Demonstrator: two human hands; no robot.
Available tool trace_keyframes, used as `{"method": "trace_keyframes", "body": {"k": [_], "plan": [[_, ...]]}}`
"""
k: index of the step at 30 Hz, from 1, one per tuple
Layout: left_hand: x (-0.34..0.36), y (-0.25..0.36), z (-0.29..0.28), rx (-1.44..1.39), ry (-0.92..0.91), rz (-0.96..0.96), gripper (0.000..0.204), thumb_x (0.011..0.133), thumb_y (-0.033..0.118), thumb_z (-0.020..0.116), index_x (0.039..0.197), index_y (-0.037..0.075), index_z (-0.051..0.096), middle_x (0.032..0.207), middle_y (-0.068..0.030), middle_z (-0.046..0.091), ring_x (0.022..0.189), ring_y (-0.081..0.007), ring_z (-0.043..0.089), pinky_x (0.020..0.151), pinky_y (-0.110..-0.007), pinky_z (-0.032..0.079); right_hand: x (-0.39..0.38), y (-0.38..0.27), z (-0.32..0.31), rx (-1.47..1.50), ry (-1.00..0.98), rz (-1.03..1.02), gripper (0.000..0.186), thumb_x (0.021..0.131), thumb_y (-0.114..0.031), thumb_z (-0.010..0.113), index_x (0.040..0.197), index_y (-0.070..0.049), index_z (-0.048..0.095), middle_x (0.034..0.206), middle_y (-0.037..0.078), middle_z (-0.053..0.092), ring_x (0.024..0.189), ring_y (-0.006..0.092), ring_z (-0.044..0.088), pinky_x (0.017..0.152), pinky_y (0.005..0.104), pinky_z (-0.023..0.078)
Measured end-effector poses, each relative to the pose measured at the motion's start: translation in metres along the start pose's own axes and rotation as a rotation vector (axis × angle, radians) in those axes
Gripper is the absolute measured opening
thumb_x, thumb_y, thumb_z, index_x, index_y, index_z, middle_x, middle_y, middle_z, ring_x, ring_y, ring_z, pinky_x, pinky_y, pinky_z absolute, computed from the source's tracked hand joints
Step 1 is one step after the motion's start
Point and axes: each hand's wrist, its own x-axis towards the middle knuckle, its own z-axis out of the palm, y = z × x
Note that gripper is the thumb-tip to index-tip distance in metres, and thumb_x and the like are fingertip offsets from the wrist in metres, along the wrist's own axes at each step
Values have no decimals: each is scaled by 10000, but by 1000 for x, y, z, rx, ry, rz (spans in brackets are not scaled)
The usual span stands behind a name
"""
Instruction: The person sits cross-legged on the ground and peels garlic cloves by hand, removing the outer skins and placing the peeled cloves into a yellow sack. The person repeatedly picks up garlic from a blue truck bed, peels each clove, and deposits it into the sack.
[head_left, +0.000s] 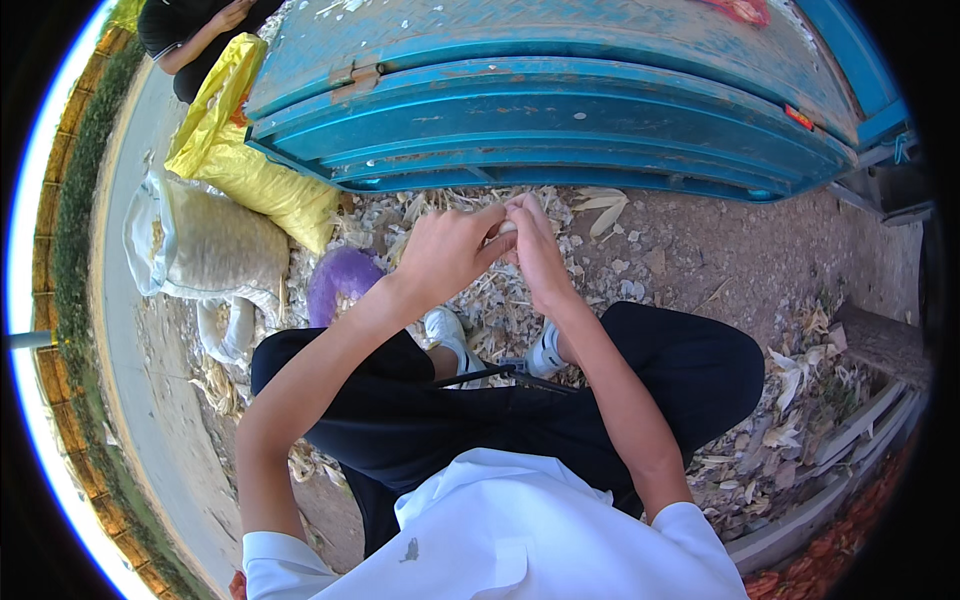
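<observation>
In front of me, above my shoes, my two hands meet at the fingertips. Between them shows a small whitish piece (508, 228), mostly covered by fingers, so its kind is unclear. My left hand (445, 250) is closed, its thumb and forefinger pinching the piece from the left. From the right, my right hand (538, 258) closes its bent fingers on the same piece. Beneath both hands lie pale, papery husks (480, 290). A purple mesh bag (340, 282) stands just left of my left hand, with pale bits beside it.
A blue metal truck bed (560, 125) spans the far side. At the left stand a full white sack (222, 238) and a yellow sack (275, 195); a white bag (225, 330) lies nearer. Another person (195, 35) is at the far left. Wooden planks (830, 470) lie at the right.
</observation>
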Motion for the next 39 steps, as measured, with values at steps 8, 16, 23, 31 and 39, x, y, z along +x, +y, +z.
{"method": "trace_keyframes", "body": {"k": [8,16,23,31,39], "plan": [[3,1,4,62,78,103,247,809,288,737,798,83,599,614,-64,622,530,-279,612,498,-384,468,2,4,-7,108,3,84,143,1008,-248,423,1003,-128,501,802,-25,496,679,54,428,600,246,347],[-2,-13,13,188,205,351,202,834,281,699,858,112,591,594,-22,588,527,-237,608,481,-371,472,7,8,2,202,54,175,130,998,-242,470,978,-128,529,759,-35,468,674,63,432,627,256,359],[-38,-26,-63,316,45,175,296,970,359,565,930,70,520,588,-115,585,575,-324,620,514,-435,461,5,4,-13,254,-54,232,147,960,-240,511,913,-101,501,765,4,535,514,66,392,493,250,307],[-179,-205,-261,639,701,-824,524,929,505,600,1195,54,618,773,-140,719,643,-274,698,599,-411,539,-1,13,1,118,-46,166,206,1015,-294,499,941,-103,477,777,27,544,487,57,382,445,233,274],[-254,-273,-151,-623,195,-1226,348,953,387,601,1059,60,658,768,-23,612,624,-57,565,444,-237,409,-2,11,-11,81,-45,163,164,978,-255,506,913,-107,484,778,20,543,478,55,376,447,228,272]]}}
